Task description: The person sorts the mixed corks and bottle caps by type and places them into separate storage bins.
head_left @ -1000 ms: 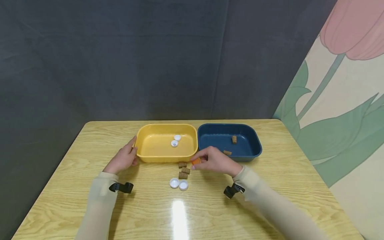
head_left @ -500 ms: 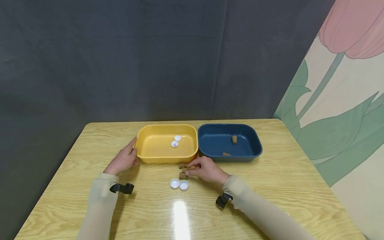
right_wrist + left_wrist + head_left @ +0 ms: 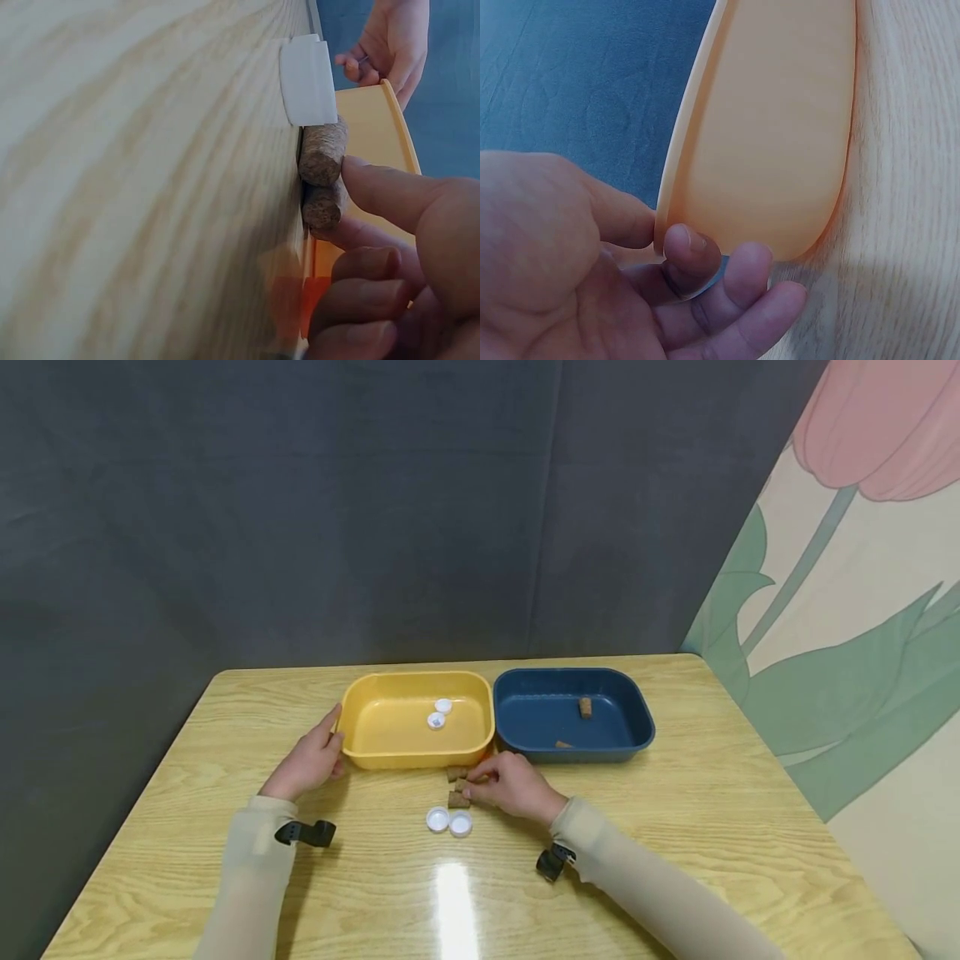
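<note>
My left hand (image 3: 306, 762) grips the left end of the yellow tray (image 3: 416, 759), thumb and fingers at its rim (image 3: 676, 142). Several white bottle caps show in the head view: two in that tray, and two on the table, a left cap (image 3: 437, 819) and a right cap (image 3: 461, 823). Three corks lie in front of the tray: a far cork (image 3: 456, 773), a middle cork (image 3: 461, 785) and a near cork (image 3: 459, 800). My right hand (image 3: 517, 787) pinches the middle cork between thumb and index finger, partly hiding it. In the right wrist view its thumb is close beside another cork (image 3: 321, 156).
A blue tray (image 3: 577, 755) stands against the yellow one on the right; one cork (image 3: 585, 707) and part of another cork (image 3: 563, 745) show inside. An orange piece (image 3: 319, 289), its kind unclear, sits by the yellow tray. A dark cloth (image 3: 375, 510) hangs behind the table.
My right hand has moved left and nearer from the orange piece to the middle cork. During the last half second it has stayed there. My left hand keeps its grip.
</note>
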Motion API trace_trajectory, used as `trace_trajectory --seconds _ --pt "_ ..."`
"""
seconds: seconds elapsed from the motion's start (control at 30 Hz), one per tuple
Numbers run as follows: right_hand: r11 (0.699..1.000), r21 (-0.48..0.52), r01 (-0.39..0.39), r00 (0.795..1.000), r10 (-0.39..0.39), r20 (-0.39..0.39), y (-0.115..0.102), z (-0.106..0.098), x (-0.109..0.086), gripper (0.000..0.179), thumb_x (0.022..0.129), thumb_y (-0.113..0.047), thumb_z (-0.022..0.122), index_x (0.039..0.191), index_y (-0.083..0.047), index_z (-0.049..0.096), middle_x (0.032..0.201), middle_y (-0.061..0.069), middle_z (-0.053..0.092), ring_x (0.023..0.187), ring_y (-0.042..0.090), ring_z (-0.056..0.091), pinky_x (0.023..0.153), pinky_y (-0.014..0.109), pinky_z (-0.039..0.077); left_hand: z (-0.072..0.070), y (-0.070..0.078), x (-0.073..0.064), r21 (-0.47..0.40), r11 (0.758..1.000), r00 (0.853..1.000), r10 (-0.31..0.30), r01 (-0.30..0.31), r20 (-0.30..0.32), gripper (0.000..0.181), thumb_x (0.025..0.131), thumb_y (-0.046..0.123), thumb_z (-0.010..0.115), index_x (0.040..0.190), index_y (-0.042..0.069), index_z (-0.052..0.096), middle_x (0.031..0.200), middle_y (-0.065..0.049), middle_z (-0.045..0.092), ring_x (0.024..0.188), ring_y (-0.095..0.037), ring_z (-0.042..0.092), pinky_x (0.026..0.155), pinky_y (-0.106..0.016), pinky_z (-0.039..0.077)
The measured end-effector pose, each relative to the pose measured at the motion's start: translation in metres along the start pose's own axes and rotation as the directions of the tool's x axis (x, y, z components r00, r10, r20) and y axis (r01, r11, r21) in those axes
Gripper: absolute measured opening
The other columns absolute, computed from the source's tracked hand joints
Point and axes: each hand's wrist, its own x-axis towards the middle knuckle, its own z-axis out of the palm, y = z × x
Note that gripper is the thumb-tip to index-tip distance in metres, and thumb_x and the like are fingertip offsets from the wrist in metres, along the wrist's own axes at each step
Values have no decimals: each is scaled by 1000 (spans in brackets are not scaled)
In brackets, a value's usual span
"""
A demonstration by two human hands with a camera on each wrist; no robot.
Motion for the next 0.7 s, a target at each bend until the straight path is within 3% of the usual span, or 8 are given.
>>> trace_trajectory --seconds 0.7 --pt "992 91 -85 996 86 -16 -2 3 0 13 83 -19 83 93 -12 79 58 -4 52 53 7 45 51 20 35 -1 -4 0 29 1000 1000 -1 1 -3 59 111 15 29 161 4 0 77 -10 47 73 -26 61 71 -39 55"
